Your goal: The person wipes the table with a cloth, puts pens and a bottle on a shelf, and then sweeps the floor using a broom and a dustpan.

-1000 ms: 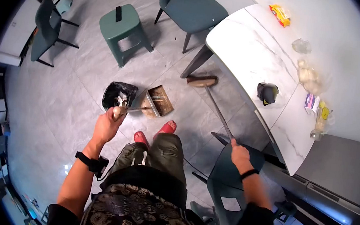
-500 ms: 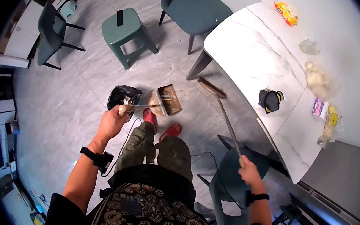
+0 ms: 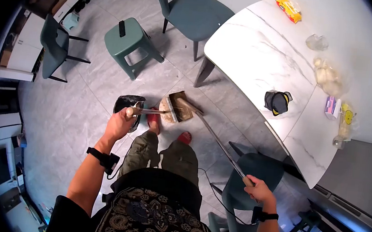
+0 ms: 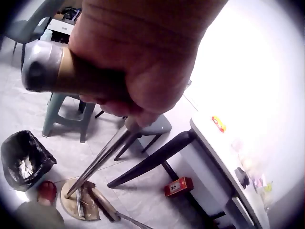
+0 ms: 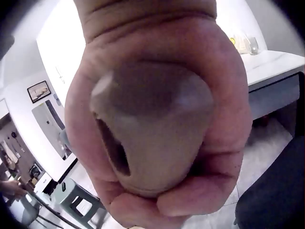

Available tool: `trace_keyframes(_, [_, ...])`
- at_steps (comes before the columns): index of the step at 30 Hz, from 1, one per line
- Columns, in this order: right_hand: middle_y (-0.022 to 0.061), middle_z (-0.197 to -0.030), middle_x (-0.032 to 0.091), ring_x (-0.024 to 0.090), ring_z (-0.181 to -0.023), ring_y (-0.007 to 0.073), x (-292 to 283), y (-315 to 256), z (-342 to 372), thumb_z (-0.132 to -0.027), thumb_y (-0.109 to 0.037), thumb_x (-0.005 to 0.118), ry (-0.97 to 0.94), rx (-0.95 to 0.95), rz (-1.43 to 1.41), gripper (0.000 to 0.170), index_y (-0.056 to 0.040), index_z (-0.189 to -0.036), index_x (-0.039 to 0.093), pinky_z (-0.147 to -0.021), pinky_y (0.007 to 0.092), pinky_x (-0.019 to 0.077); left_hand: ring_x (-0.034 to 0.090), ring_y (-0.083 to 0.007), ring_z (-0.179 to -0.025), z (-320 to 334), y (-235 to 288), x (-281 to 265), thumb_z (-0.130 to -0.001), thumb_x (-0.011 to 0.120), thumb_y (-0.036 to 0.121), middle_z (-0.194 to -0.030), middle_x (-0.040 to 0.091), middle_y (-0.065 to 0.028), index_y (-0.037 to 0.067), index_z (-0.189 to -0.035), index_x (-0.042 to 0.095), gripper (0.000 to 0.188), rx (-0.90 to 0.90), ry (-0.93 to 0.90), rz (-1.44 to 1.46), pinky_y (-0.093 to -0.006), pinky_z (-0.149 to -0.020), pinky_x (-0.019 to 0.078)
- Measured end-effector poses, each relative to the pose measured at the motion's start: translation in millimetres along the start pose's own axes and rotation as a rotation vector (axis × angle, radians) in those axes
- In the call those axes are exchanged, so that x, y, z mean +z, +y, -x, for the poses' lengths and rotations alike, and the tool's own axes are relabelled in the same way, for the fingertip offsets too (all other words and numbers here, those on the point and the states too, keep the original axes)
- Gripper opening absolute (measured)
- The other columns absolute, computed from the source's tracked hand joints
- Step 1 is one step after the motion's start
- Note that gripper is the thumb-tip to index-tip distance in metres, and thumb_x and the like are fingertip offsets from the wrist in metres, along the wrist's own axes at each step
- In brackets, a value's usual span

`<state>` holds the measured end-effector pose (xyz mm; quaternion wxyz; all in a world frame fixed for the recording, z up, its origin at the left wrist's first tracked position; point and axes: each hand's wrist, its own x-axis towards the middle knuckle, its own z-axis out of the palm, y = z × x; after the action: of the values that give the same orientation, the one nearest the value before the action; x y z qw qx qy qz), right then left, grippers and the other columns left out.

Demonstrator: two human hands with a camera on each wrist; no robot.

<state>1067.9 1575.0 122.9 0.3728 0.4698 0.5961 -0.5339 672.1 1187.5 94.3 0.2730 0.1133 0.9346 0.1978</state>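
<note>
On the floor (image 3: 75, 105) in the head view, the broom (image 3: 191, 106) meets the mouth of the dustpan (image 3: 165, 109) near the bin (image 3: 121, 103); sweeping looks under way, emptying seemingly left. The left wrist view shows the left hand (image 4: 138, 62) with fingers gripping the dustpan; the right wrist view, the right hand (image 5: 228, 112) clasping the broom.

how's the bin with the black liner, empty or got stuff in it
Not empty: the left wrist view shows whitish scraps inside the bin; how deep, cannot tell.

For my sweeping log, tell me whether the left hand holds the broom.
No, the left hand grips the dustpan handle; the right hand holds the broom.
</note>
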Motion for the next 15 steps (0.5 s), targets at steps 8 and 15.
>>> trace_keyframes(8, [0.005, -0.078, 0.058, 0.053, -0.054, 0.0128, 37, 5, 21, -0.078, -0.005, 0.066, 0.107, 0.053, -0.05, 0.062, -0.0108, -0.137, 0.046, -0.05, 0.0303, 0.0446, 0.063, -0.0386, -0.088, -11, -20, 7, -0.081, 0.065, 0.028, -0.091, 0.066, -0.0208, 0.01, -0.109, 0.062, 0.033, 0.058, -0.031, 0.069, -0.0431, -0.075, 0.0503])
trace_keyframes(15, [0.0055, -0.08, 0.059, 0.053, -0.054, 0.0133, 84, -9, 30, -0.077, -0.002, 0.064, 0.121, 0.051, -0.052, 0.061, -0.0098, -0.135, 0.047, -0.048, 0.0307, 0.0441, 0.062, -0.0419, -0.081, -7, -46, 0, -0.082, 0.066, 0.034, -0.081, 0.066, -0.021, 0.008, -0.099, 0.06, 0.033, 0.097, -0.066, 0.041, -0.0491, -0.07, 0.0489])
